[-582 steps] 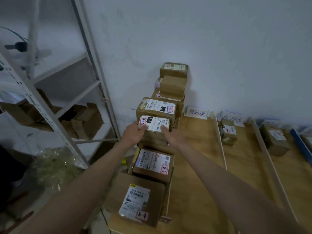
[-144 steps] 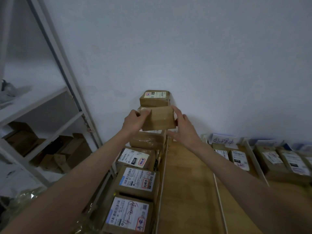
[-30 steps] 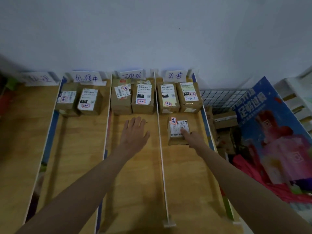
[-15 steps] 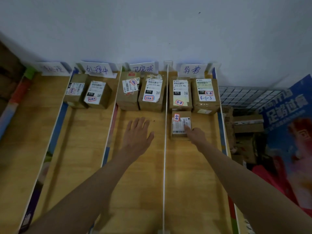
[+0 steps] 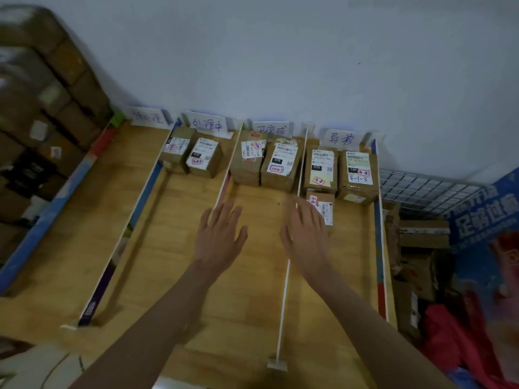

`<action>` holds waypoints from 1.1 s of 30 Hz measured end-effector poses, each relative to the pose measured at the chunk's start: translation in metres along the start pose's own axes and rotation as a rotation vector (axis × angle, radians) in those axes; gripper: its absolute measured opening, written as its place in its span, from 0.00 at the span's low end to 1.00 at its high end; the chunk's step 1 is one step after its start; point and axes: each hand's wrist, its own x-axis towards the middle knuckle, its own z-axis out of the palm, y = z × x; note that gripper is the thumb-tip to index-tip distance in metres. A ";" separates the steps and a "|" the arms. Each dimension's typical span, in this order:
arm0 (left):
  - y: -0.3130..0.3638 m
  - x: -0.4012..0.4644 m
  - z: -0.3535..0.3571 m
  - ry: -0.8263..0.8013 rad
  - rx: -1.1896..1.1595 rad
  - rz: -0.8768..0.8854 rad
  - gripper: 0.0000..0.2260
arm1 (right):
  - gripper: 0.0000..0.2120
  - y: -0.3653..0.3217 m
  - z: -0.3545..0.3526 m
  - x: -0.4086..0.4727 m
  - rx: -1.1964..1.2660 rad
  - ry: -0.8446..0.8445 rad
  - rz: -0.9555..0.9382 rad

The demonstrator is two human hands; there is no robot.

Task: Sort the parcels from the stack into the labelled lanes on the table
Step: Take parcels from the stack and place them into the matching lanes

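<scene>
A small brown parcel with a white label lies in the rightmost lane, in front of two larger parcels. My right hand hovers just left of it with fingers spread, holding nothing, and covers its near left corner. My left hand is open over the third lane, empty. Two parcels stand at the back of the third lane and two parcels at the back of the second. The blurred parcel stack rises at the far left.
White dividers split the wooden table into lanes, each with a handwritten paper label at the wall. The leftmost lane holds no parcels. Right of the table are a wire grid, cardboard boxes and a blue poster.
My right hand has let go of the small parcel and drawn back to the left. The parcel stays in the rightmost lane. The view has swung left, bringing the stack into sight.
</scene>
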 end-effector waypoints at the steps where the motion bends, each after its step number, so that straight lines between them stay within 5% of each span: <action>1: -0.011 -0.011 -0.006 0.009 0.011 -0.024 0.22 | 0.21 -0.014 0.001 -0.003 -0.012 -0.002 -0.037; 8: -0.118 -0.095 -0.047 0.085 0.095 -0.200 0.22 | 0.21 -0.123 0.011 -0.024 -0.107 0.005 -0.238; 22: -0.339 -0.273 -0.124 0.177 0.165 -0.433 0.19 | 0.22 -0.390 0.066 -0.074 -0.156 -0.001 -0.342; 33: -0.486 -0.302 -0.143 0.202 0.188 -0.488 0.21 | 0.21 -0.532 0.115 -0.037 -0.097 0.043 -0.413</action>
